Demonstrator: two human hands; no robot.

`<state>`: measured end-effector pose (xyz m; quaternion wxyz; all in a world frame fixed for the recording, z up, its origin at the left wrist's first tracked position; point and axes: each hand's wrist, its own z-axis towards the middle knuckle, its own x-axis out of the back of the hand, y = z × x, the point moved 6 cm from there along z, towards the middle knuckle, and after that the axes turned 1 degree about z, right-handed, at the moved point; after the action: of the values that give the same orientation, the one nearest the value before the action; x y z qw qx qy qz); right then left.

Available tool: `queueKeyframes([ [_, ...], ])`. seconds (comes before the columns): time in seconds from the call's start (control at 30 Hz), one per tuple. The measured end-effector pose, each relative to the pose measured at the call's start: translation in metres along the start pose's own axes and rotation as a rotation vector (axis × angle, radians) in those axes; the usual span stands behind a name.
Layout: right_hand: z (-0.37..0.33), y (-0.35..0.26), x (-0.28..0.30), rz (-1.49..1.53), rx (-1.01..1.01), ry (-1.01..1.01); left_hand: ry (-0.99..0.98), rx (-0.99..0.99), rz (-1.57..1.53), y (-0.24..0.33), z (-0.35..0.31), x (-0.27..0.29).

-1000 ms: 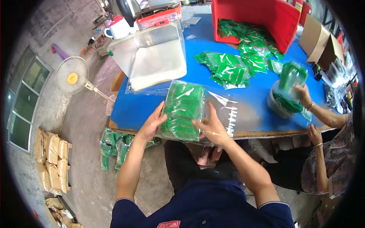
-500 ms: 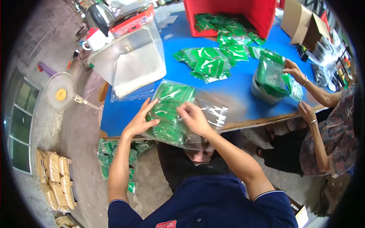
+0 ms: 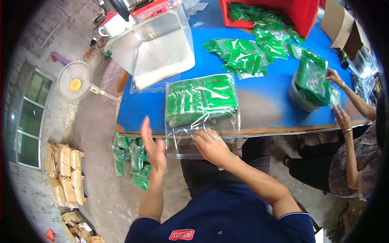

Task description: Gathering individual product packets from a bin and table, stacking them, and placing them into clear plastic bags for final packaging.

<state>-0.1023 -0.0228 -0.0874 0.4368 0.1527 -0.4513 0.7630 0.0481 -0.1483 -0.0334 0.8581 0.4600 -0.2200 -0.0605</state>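
Note:
A clear plastic bag point(image 3: 184, 148) lies at the table's front edge, its loose end hanging over toward me. Inside it a stack of flat green packets point(image 3: 202, 97) fills the far part. My right hand point(image 3: 212, 148) has its fingers curled on the loose end of the bag, below the stack. Just left of the bag is my left hand point(image 3: 154, 150), slightly blurred, with fingers stretched out and nothing held.
Behind the bag stands a clear box-like holder point(image 3: 162, 56) with clear sheets. Loose green packets point(image 3: 239, 56) spill from a red bin point(image 3: 314, 12). At right, a co-worker's hands point(image 3: 342, 117) touch green packets over a round tub point(image 3: 300, 97). More packets point(image 3: 139, 158) lie on the floor.
The filled bag has turned so that its loose end faces me. My left hand has let go of it and moved down, while my right hand has moved to the loose end.

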Motion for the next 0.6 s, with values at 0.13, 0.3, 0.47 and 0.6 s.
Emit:
queueKeyframes([
  [0.13, 0.014, -0.011, -0.019, -0.047, 0.004, -0.025, 0.045, 0.283, 0.016, -0.012, -0.07, -0.01],
  [0.3, 0.043, 0.003, -0.026, -0.037, 0.026, 0.011, 0.174, 0.58, -0.386, -0.054, -0.114, -0.03],
  [0.47, 0.018, -0.014, -0.008, 0.283, -0.041, -0.295, 0.143, 0.727, -0.474, -0.049, -0.144, -0.033],
  [0.6, 0.014, -0.024, -0.01, 0.441, -0.074, -0.493, 0.128, 0.715, -0.475, -0.05, -0.147, -0.033],
])
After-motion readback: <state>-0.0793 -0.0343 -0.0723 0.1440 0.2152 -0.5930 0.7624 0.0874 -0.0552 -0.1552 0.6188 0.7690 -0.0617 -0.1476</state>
